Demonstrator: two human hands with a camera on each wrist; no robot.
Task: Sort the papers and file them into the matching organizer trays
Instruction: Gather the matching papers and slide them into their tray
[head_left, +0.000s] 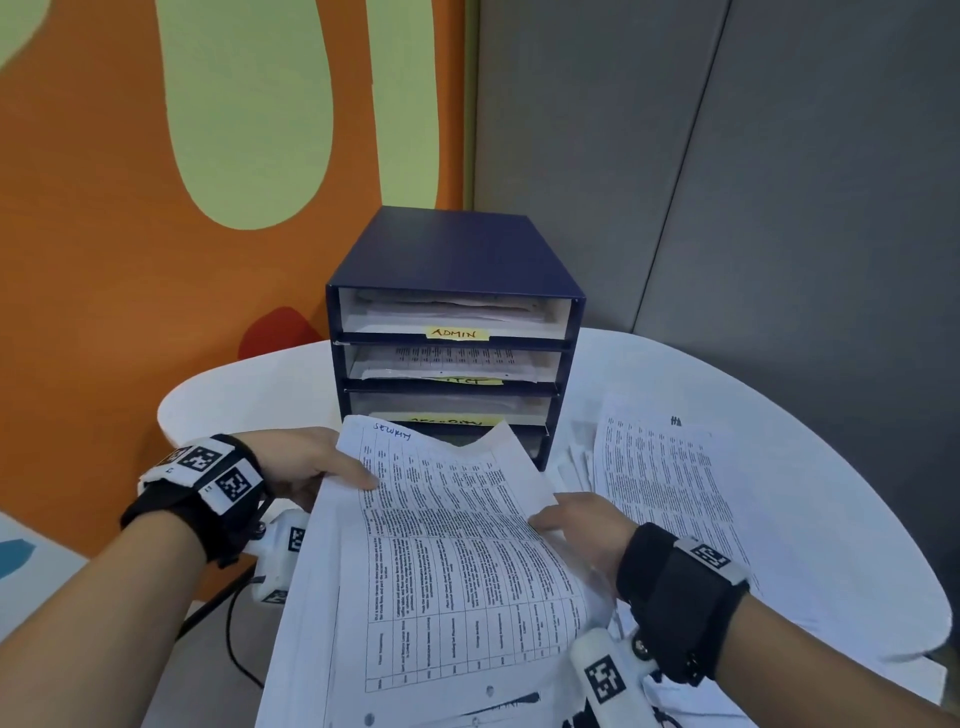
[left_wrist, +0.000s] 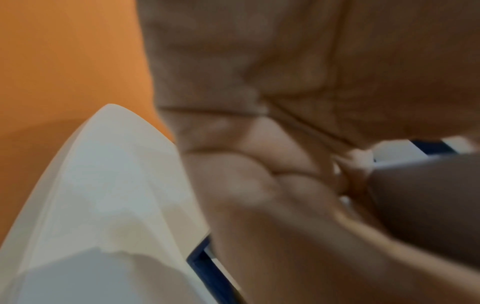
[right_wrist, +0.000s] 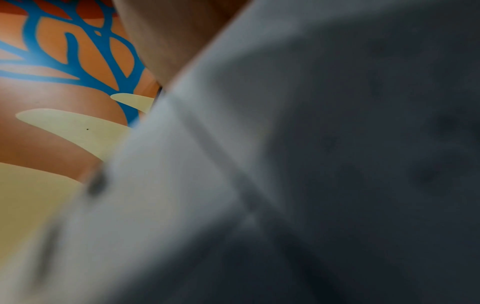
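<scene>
A stack of printed table sheets (head_left: 441, 561) with "SECURITY" handwritten at its top left is held up in front of a dark blue organizer (head_left: 452, 280). My left hand (head_left: 311, 467) grips the stack's left edge, thumb on top. My right hand (head_left: 576, 525) holds the right edge, thumb on the paper. The organizer has stacked trays; the top one bears a yellow label reading ADMIN (head_left: 457, 333), the lower labels (head_left: 467, 381) are partly hidden. In the left wrist view my blurred fingers (left_wrist: 259, 174) curl under the paper. The right wrist view shows blurred paper (right_wrist: 285, 164) only.
More printed sheets (head_left: 660, 467) lie spread on the round white table (head_left: 857, 519) to the right of the organizer. An orange and green wall stands left, a grey partition behind. A black cable (head_left: 234, 639) hangs below the table's left edge.
</scene>
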